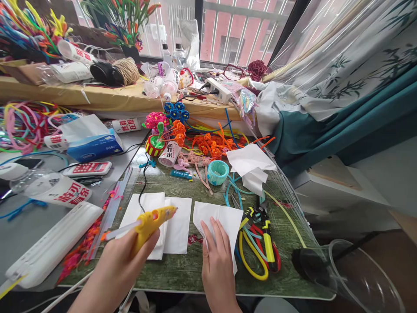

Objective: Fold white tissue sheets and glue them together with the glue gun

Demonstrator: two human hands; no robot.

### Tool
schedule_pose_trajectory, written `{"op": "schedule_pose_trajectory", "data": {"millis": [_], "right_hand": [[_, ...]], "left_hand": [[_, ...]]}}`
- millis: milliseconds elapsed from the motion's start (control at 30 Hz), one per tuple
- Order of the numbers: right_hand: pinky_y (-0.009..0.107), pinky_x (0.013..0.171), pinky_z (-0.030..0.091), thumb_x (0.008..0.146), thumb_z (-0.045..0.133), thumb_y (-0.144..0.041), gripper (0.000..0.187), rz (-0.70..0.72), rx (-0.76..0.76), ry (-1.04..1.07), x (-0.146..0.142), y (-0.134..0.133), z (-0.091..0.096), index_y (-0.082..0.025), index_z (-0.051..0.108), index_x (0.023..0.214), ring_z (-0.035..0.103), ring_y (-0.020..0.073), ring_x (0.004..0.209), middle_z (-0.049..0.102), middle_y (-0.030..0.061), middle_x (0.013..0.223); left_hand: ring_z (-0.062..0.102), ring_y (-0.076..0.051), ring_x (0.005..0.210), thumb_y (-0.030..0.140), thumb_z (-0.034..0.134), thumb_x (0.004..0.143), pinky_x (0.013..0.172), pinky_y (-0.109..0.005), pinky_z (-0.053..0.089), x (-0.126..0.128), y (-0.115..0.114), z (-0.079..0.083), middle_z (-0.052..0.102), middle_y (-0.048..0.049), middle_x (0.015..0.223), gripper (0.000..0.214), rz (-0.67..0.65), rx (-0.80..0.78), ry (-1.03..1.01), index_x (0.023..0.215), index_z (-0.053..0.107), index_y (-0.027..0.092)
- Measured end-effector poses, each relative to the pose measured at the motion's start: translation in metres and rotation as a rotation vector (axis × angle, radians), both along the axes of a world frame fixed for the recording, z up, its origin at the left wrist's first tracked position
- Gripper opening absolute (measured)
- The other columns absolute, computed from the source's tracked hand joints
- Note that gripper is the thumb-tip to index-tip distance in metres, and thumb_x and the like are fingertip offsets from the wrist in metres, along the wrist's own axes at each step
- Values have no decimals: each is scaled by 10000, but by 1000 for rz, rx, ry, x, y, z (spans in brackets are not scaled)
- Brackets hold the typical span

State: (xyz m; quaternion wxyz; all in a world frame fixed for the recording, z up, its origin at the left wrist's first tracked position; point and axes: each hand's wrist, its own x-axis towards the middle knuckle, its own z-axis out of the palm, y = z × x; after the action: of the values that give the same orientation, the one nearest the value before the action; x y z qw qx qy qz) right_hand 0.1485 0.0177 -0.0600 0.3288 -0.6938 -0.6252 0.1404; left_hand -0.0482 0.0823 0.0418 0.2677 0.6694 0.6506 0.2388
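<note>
My left hand (pixel 128 256) is wrapped round the handle of a yellow hot glue gun (pixel 151 224), a clear glue stick (pixel 122 230) poking out of its back. The nozzle points right, above white tissue sheets (pixel 178 239). My right hand (pixel 217 252) lies flat, fingers stretched, on another white tissue (pixel 202 213). Just right of it are yellow-handled scissors (pixel 252 256) and black-and-yellow pliers (pixel 269 243). Beyond the hands sits a small turquoise round pot (pixel 218 172), with blue pipe cleaners (pixel 240 191) beside it and a crumpled tissue (pixel 252 161) to its right.
Orange pipe-cleaner flowers (pixel 211 145), a paper cup (pixel 169 153) and a striped pot (pixel 155 145) stand at the back. A blue tissue box (pixel 94 145), a plastic bottle (pixel 48 184) and a white power strip (pixel 54 243) lie left. A clear container (pixel 361 278) is right.
</note>
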Motion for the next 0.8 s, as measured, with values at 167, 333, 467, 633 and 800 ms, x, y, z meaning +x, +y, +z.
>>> {"op": "schedule_pose_trajectory", "data": {"millis": [167,333,467,633,800], "right_hand": [[495,1077,462,1059,326,-272,432,1,2,-9,0,-1,0,-310,452,1470,370,256,1439,436,51,1545],[483,1075,471,1058,333,-268,433,-9,15,-4,-1,0,-2,-320,447,1472,378,251,1437,440,41,1543],[488,1070,477,1058,325,-266,430,-5,27,-13,-1,0,-3,-311,457,1465,387,252,1431,447,48,1537],[488,1072,477,1058,319,-266,429,-6,37,-6,-1,0,-2,-305,455,1464,396,252,1426,451,50,1535],[491,1074,474,1057,320,-264,429,-9,26,2,0,-1,-1,-310,447,1464,389,249,1428,443,43,1539]], "left_hand": [[416,-130,369,580,448,816,423,-253,320,28,20,-13,441,69,405,366,13,-172,-38,629,460,265],[431,-142,375,522,414,790,455,-263,318,44,31,-23,453,59,407,306,6,-195,-32,614,401,272],[416,-137,380,510,413,779,471,-262,313,47,32,-25,454,58,412,298,-4,-198,-20,601,393,271],[396,-137,397,522,392,763,490,-270,307,48,33,-24,447,49,426,299,11,-196,7,594,374,276],[446,-153,394,526,379,773,493,-278,317,48,33,-26,466,38,428,307,22,-202,25,590,360,281]]}}
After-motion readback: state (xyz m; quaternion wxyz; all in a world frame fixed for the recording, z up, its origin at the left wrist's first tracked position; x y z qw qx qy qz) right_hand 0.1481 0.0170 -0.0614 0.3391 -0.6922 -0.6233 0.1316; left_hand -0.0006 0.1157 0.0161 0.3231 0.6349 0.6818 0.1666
